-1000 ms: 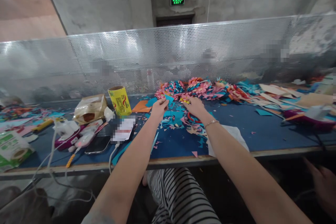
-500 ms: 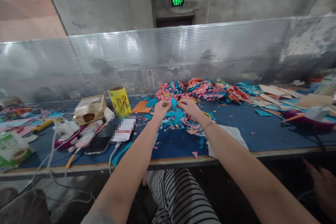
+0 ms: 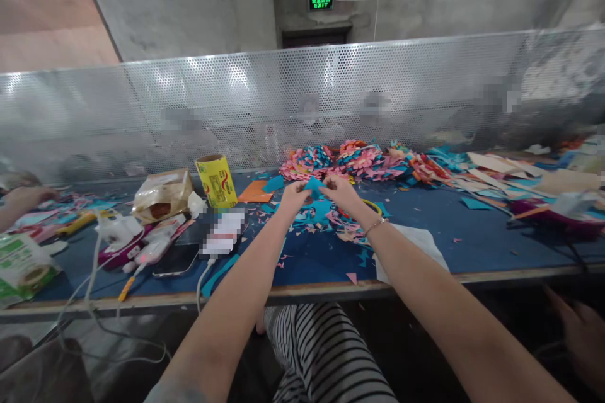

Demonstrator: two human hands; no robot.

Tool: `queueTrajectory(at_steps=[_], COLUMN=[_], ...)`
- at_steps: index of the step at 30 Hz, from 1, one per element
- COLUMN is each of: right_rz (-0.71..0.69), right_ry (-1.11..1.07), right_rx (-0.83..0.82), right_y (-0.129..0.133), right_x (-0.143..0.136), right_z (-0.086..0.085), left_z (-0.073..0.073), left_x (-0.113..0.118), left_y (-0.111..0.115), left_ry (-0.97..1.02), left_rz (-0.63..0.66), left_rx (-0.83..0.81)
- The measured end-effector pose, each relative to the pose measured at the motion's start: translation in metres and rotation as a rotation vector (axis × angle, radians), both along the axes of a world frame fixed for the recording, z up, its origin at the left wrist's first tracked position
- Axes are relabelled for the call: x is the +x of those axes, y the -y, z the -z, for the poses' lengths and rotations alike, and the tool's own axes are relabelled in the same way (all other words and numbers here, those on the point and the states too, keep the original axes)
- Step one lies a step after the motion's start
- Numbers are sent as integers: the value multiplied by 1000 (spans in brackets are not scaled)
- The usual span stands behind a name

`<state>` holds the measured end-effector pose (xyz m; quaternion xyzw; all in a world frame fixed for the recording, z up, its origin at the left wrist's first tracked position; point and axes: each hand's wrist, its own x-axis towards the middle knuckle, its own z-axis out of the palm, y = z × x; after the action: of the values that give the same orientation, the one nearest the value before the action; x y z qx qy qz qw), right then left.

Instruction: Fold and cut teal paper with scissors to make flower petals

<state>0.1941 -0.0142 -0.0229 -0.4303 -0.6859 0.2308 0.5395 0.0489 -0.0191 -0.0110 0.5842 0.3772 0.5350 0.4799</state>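
Observation:
A small piece of blue paper (image 3: 314, 185) is held up between my two hands, over the middle of the table. My left hand (image 3: 293, 194) pinches its left side, and my right hand (image 3: 339, 191) grips its right side with thumb and fingers. Below them lie blue and pink paper scraps (image 3: 316, 213). Just behind my hands sits a heap of folded paper pieces (image 3: 359, 160) in pink, blue and orange. Orange paper (image 3: 255, 192) rests to the left of my left hand.
A yellow box (image 3: 216, 182), an open paper bag (image 3: 163, 195), phones and a purple power strip with cables (image 3: 121, 249) lie left. White paper (image 3: 416, 249) is at right. A perforated metal screen (image 3: 246, 107) borders the back. Another person's hand (image 3: 35, 195) is at far left.
The blue paper shows wider between my hands now, and my right fingers have closed in on it. Another person's hand has come in at the far left.

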Motion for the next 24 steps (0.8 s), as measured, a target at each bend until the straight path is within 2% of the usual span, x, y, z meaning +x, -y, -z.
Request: queueTrajectory(at_steps=[6,13,19,24], right_rz=[-96,-117,-116,-180], right_ry=[-165,-310,-344,-303], right_rx=[-103,-183,-145,-100], right_y=[-3,-8,-8,0], right_x=[-1,1,0,-3], right_z=[1,0,3,0], left_z=[-3,-8,-8,-4], left_x=[0,0,-1,0], left_y=[0,2,3,0], left_ry=[123,228,260,270], left_rz=[10,54,73,122], left_rx=[-93,-238,-220,-161])
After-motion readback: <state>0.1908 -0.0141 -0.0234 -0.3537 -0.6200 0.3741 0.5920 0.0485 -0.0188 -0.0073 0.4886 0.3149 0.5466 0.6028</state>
